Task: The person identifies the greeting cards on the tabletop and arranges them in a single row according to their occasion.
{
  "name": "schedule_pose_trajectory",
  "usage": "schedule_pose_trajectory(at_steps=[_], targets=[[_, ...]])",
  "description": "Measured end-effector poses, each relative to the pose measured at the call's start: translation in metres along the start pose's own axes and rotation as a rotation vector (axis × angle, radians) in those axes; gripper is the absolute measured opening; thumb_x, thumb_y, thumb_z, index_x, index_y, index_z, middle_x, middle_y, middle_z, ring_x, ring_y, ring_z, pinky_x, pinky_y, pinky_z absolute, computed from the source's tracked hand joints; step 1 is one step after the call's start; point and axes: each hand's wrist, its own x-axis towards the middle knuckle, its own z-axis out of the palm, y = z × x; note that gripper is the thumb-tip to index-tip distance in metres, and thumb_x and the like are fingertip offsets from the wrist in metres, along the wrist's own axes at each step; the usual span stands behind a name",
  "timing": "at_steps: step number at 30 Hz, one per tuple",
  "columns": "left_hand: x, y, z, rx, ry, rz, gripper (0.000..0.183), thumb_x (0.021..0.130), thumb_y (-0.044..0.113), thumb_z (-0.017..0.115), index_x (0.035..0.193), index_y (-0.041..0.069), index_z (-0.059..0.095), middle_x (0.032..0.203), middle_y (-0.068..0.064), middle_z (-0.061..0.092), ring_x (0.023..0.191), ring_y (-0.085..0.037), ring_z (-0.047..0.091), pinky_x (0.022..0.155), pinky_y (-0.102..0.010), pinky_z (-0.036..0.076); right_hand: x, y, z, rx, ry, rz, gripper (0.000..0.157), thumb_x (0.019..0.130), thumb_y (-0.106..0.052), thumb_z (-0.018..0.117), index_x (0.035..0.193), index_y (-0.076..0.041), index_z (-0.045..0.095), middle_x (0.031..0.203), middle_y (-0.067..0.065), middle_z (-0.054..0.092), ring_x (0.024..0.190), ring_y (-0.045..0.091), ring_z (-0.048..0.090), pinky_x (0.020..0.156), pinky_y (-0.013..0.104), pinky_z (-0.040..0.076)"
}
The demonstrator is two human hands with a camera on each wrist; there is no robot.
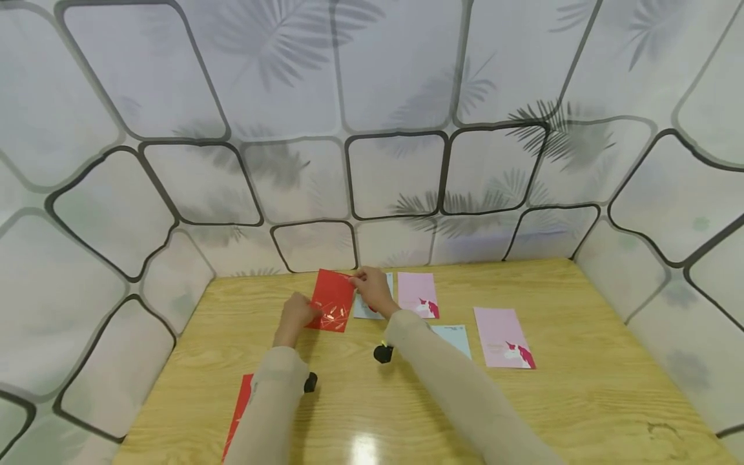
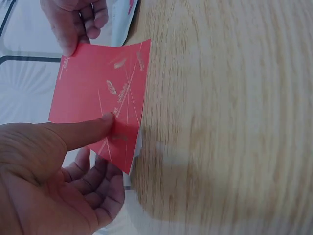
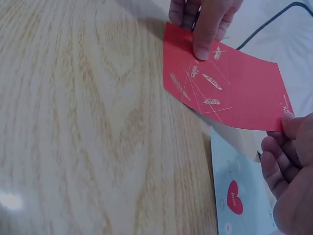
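A red card (image 1: 332, 298) with gold feather and line prints is held between both hands near the back of the table. My left hand (image 1: 298, 314) pinches its left edge; in the left wrist view the thumb (image 2: 90, 131) lies on the printed face and the fingers are behind. My right hand (image 1: 374, 290) pinches the upper right corner between thumb and fingers, seen in the right wrist view. The card bends slightly and is raised off the wood along its near edge. Beside it lies a light blue card (image 3: 242, 169) with a red heart, partly under the right hand in the head view.
Right of the hands lie two pink cards (image 1: 415, 292) with unicorn prints and another light blue card (image 1: 456, 339), partly behind the right sleeve. Another red card (image 1: 237, 413) is partly covered by the left sleeve. A patterned curtain (image 1: 395, 181) borders the wooden table (image 1: 372, 413).
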Motion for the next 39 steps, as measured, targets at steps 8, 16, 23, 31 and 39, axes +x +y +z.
schedule_pose_trajectory(at_steps=[8, 16, 23, 31, 39], targets=[[-0.010, -0.001, -0.007, -0.137, 0.047, 0.092, 0.040, 0.097, 0.020, 0.070, 0.126, -0.005, 0.057, 0.119, -0.026, 0.068, 0.105, -0.039, 0.066, 0.086, -0.050, 0.053, -0.003, -0.012, -0.009, 0.128, 0.069, -0.067, 0.014, 0.101, -0.013, 0.068, 0.100, -0.001, 0.074, 0.087, 0.011, 0.074, 0.081, 0.034, 0.072, 0.061, 0.025, 0.052], [-0.024, 0.016, -0.025, -0.181, 0.082, 0.228, 0.025, 0.101, 0.024, 0.069, 0.107, 0.000, 0.069, 0.100, -0.016, 0.074, 0.083, -0.027, 0.070, 0.072, -0.040, 0.056, -0.006, -0.030, -0.025, 0.248, 0.136, -0.063, 0.016, 0.099, -0.017, 0.072, 0.099, -0.001, 0.076, 0.083, 0.024, 0.070, 0.072, 0.029, 0.065, 0.059, 0.024, 0.049], [-0.042, 0.029, -0.037, -0.222, 0.061, 0.264, 0.025, 0.102, 0.029, 0.069, 0.103, 0.004, 0.067, 0.090, -0.009, 0.072, 0.075, -0.020, 0.069, 0.067, -0.035, 0.051, -0.013, -0.041, -0.040, 0.375, 0.115, -0.061, 0.017, 0.100, -0.015, 0.070, 0.102, 0.001, 0.074, 0.072, 0.010, 0.063, 0.067, 0.016, 0.058, 0.072, 0.040, 0.057], [-0.053, 0.043, -0.051, -0.209, 0.036, 0.321, 0.032, 0.103, 0.033, 0.066, 0.111, 0.002, 0.070, 0.094, -0.009, 0.073, 0.077, -0.021, 0.064, 0.069, -0.036, 0.049, -0.023, -0.057, -0.060, 0.441, 0.102, -0.079, 0.021, 0.100, -0.017, 0.070, 0.103, 0.003, 0.074, 0.077, 0.010, 0.067, 0.067, 0.014, 0.060, 0.071, 0.036, 0.059], [-0.063, 0.066, -0.062, -0.273, 0.144, 0.391, 0.033, 0.104, 0.025, 0.065, 0.125, 0.000, 0.068, 0.109, -0.016, 0.069, 0.094, -0.031, 0.065, 0.078, -0.041, 0.053, -0.035, -0.070, -0.073, 0.476, 0.094, -0.098, 0.020, 0.100, -0.016, 0.071, 0.104, 0.004, 0.073, 0.076, 0.004, 0.065, 0.067, 0.015, 0.060, 0.066, 0.025, 0.055]])
